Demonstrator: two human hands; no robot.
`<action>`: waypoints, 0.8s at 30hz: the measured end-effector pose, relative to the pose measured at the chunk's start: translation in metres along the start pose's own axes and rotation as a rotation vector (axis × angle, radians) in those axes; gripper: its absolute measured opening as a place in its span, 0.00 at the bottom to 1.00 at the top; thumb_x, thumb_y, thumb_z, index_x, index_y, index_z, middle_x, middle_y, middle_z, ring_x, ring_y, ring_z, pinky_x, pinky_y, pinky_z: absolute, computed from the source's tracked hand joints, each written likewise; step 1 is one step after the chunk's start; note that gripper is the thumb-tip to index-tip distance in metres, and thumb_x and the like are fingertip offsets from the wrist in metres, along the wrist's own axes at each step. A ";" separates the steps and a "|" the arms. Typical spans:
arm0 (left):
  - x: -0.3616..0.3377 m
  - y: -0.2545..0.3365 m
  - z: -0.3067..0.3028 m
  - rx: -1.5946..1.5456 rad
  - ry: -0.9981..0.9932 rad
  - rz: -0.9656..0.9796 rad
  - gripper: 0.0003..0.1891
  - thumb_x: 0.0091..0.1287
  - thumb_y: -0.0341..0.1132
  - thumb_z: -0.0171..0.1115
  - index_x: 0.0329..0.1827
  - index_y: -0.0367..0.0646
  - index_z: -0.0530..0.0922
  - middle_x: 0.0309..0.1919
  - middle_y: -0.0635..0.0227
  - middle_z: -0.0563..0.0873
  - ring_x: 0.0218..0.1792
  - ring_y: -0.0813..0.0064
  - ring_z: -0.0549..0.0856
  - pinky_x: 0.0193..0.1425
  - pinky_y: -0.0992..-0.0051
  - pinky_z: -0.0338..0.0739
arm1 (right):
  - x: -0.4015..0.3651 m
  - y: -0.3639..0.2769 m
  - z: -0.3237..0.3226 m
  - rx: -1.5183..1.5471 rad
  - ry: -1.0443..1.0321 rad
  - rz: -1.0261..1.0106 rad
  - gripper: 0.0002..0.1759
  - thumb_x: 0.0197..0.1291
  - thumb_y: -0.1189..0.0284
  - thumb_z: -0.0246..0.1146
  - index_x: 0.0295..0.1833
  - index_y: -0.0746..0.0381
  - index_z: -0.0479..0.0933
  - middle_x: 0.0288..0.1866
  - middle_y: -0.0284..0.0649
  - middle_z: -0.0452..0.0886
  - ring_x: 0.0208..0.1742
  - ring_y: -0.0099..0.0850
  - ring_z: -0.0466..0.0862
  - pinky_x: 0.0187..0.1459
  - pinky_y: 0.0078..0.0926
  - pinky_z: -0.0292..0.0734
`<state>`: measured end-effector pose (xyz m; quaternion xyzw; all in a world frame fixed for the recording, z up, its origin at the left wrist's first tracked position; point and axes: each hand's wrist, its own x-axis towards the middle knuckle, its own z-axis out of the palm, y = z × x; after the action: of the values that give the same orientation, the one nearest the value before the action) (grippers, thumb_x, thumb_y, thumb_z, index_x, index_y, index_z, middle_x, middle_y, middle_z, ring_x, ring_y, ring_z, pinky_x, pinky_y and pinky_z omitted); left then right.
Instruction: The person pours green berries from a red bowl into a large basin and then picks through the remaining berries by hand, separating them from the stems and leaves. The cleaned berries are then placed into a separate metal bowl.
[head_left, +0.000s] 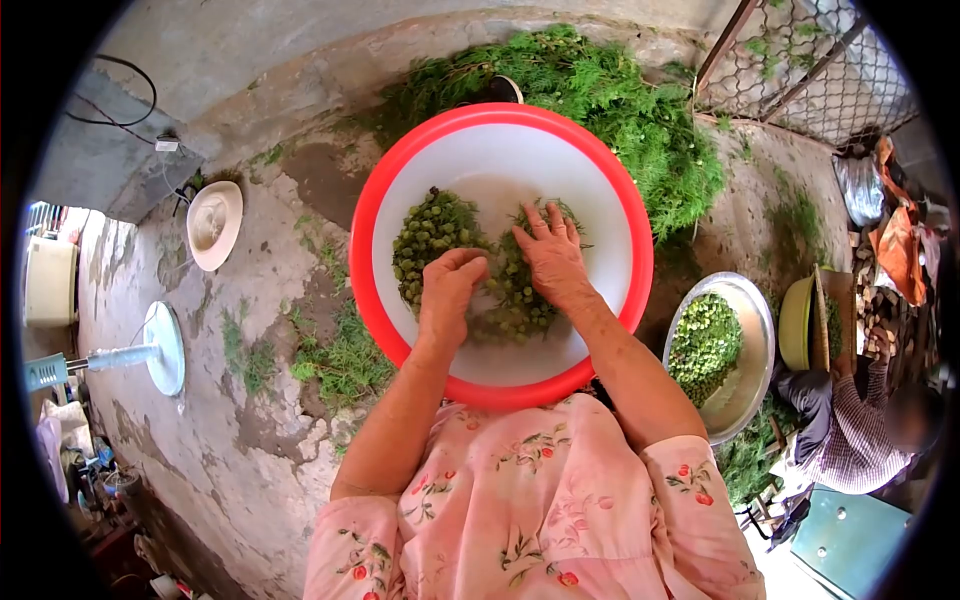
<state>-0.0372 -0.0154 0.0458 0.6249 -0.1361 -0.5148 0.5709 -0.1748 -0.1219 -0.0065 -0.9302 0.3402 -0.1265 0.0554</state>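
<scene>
Red rims the white basin (pixel 642 250), where green clusters (pixel 435 240) lie in two heaps; the left hand (pixel 453 288) has its fingers bunched narrow at one heap's edge, any grip hidden, the right hand (pixel 553 252) spreads its fingers wide over the other, and a light touch should avoid crushing them

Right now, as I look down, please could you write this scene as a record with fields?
Left hand: fingers bent together beside the left green heap; grip unclear
Right hand: fingers spread over the right green heap
Container: red-rimmed white basin, holding both heaps
Right side: metal basin with small green pieces
Beyond: feathery green plants on the ground
Far right: another person
</scene>
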 end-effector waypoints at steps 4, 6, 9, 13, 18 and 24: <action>0.003 -0.003 -0.002 -0.012 -0.014 -0.012 0.13 0.61 0.34 0.61 0.46 0.38 0.79 0.36 0.71 0.83 0.36 0.79 0.81 0.43 0.78 0.72 | 0.002 -0.001 0.004 -0.012 -0.066 0.030 0.26 0.48 0.79 0.58 0.57 0.58 0.72 0.67 0.42 0.63 0.68 0.47 0.59 0.65 0.49 0.56; -0.001 0.002 0.000 -0.031 0.005 -0.008 0.12 0.60 0.32 0.60 0.44 0.36 0.79 0.32 0.71 0.82 0.34 0.80 0.79 0.41 0.80 0.71 | 0.006 -0.001 0.006 0.069 -0.041 0.102 0.25 0.50 0.79 0.58 0.57 0.60 0.71 0.66 0.43 0.65 0.67 0.47 0.61 0.64 0.46 0.59; -0.004 0.006 0.002 -0.045 0.023 -0.007 0.11 0.59 0.31 0.59 0.43 0.35 0.79 0.31 0.71 0.81 0.33 0.81 0.77 0.40 0.81 0.70 | 0.009 0.010 0.008 0.712 0.217 0.304 0.20 0.56 0.80 0.55 0.57 0.65 0.72 0.60 0.44 0.72 0.62 0.41 0.71 0.63 0.38 0.65; 0.002 0.002 -0.003 -0.001 -0.013 -0.007 0.11 0.62 0.34 0.60 0.45 0.41 0.79 0.36 0.72 0.83 0.36 0.79 0.81 0.42 0.78 0.72 | 0.006 0.011 -0.022 1.553 0.162 0.667 0.14 0.61 0.80 0.53 0.52 0.74 0.72 0.46 0.43 0.79 0.48 0.34 0.81 0.56 0.31 0.74; 0.006 -0.005 -0.004 0.014 -0.042 -0.003 0.11 0.62 0.34 0.60 0.46 0.42 0.79 0.37 0.73 0.83 0.37 0.79 0.81 0.42 0.78 0.71 | -0.001 0.003 -0.033 1.875 0.061 0.678 0.14 0.61 0.80 0.54 0.51 0.74 0.73 0.47 0.46 0.78 0.49 0.37 0.80 0.54 0.31 0.76; -0.001 0.003 0.005 0.015 -0.093 -0.003 0.17 0.60 0.33 0.60 0.50 0.34 0.77 0.38 0.67 0.82 0.35 0.78 0.80 0.41 0.77 0.73 | -0.005 -0.010 -0.036 2.006 -0.059 0.662 0.14 0.61 0.81 0.53 0.51 0.76 0.71 0.48 0.48 0.77 0.49 0.38 0.79 0.54 0.31 0.76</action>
<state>-0.0404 -0.0189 0.0495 0.6046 -0.1655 -0.5432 0.5586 -0.1822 -0.1118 0.0291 -0.3221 0.3153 -0.3054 0.8388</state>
